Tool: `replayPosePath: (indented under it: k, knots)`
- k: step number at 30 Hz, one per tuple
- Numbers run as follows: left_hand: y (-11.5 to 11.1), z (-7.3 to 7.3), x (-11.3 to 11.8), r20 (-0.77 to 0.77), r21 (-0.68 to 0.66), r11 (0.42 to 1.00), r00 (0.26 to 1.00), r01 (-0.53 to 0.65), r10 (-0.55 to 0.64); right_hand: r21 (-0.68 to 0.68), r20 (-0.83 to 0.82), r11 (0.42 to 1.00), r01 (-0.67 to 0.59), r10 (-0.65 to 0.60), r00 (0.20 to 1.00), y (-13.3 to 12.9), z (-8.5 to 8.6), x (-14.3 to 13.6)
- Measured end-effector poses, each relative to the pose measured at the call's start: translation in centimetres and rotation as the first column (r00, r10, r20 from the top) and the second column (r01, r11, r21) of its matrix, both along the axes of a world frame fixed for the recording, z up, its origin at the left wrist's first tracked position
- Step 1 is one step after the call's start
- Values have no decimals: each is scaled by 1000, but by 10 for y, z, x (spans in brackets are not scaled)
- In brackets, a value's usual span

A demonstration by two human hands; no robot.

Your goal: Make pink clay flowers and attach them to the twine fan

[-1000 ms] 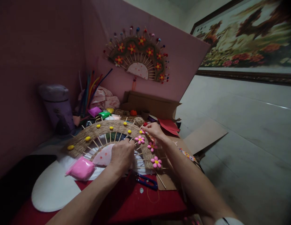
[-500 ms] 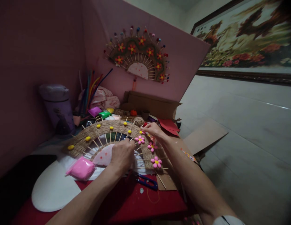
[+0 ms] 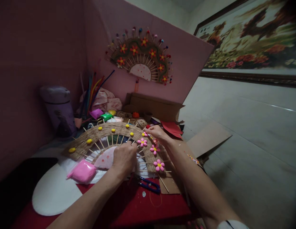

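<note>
A half-round fan of woven twine [image 3: 119,127] on thin sticks lies on the table, dotted with yellow clay pieces [image 3: 113,130]. Pink clay flowers [image 3: 159,165] with yellow centres sit along its right side. My left hand [image 3: 125,157] is closed over the fan's inner sticks beside the dotted half-disc [image 3: 105,159]. At the upper right of the twine band, my right hand [image 3: 155,133] has its fingertips pressed together by a yellow centre with pink petals; anything between them is too small to make out.
A pink clay packet [image 3: 83,171] lies left, near a white foam disc [image 3: 54,190]. Blue snips [image 3: 149,185] rest on the red table cover [image 3: 128,203]. A purple bottle [image 3: 59,111], clay packets and cardboard [image 3: 152,108] stand behind. A finished fan [image 3: 140,57] hangs on the pink board.
My right hand has shifted very slightly at the twine band's upper right, and a pink petal shows more clearly by the yellow centre there. My left hand stays in place.
</note>
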State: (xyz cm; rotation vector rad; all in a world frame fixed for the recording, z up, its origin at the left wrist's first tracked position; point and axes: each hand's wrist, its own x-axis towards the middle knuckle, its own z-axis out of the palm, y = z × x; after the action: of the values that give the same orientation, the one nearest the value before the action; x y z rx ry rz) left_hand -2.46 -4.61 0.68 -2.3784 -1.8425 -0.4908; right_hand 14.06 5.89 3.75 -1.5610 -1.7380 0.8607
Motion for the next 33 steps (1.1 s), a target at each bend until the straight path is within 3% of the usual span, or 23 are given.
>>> replayPosePath:
  k: [9, 14, 17, 19, 21, 22, 24, 26, 28, 30, 33]
  knots:
    - [-1, -1, 0, 4, 18, 1000, 1000, 2, -2, 25, -31, 999, 27, -26, 999, 2, -1, 4]
    - [-1, -3, -1, 48, 40, 999, 999, 5, -7, 210, -126, 971, 112, -87, 988, -2, 3, 12]
    - [-1, -1, -2, 171, 79, 997, 985, -12, -2, 303, -201, 940, 159, -100, 974, -8, 8, 12]
    - [1, 3, -4, 376, 138, 989, 927, -45, -10, 400, -311, 887, 232, -107, 944, -13, 14, 10]
    - [3, 8, -6, 653, 140, 989, 755, -50, -54, 469, -434, 825, 314, -95, 896, -20, 19, 6]
    - [5, 10, -6, 779, 101, 994, 624, -32, -59, 490, -479, 802, 343, -81, 874, -24, 21, 3]
    - [8, 15, -7, 958, -14, 997, 287, 78, -9, 508, -536, 784, 357, -38, 844, -33, 23, -5]
    - [9, 18, -6, 993, -98, 965, -41, 244, 111, 535, -545, 795, 285, 68, 836, -43, 23, -13]
    - [9, 21, -6, 942, -72, 923, -278, 378, 187, 564, -445, 815, 131, 166, 880, -54, 21, -20]
    - [8, 22, -6, 893, -1, 895, -401, 447, 202, 653, -265, 757, -12, 243, 933, -64, 16, -26]
    - [8, 23, -6, 878, 28, 889, -437, 458, 197, 750, -109, 648, -131, 317, 942, -73, 8, -32]
